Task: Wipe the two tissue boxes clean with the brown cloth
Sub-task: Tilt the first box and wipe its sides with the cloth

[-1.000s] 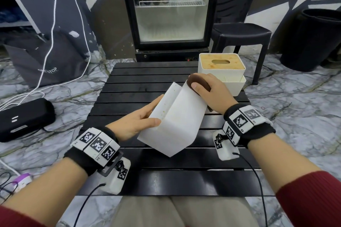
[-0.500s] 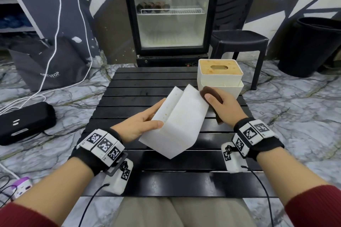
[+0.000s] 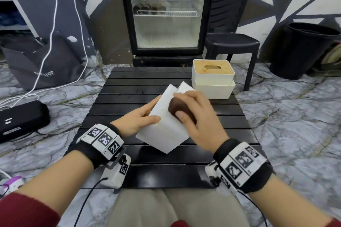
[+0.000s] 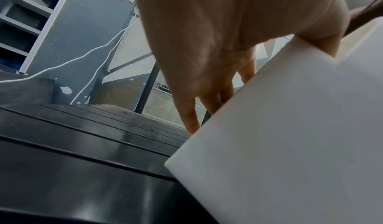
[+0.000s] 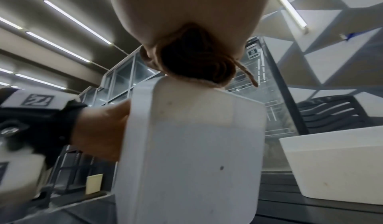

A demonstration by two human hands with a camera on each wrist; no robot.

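White and tilted above the black slatted table (image 3: 129, 167), the plain plastic tissue box (image 3: 164, 132) sits in the left hand (image 3: 137, 121), thumb pinching its near face, fingers behind. Bunched brown cloth (image 3: 180, 109) is pressed onto it by the curled right hand (image 3: 201, 121); the wooden-lidded white tissue box (image 3: 212, 75) stands stacked far right

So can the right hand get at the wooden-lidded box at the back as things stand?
Probably yes: the wooden-lidded box stands uncovered just beyond the right hand, with nothing between, though that hand holds the brown cloth.
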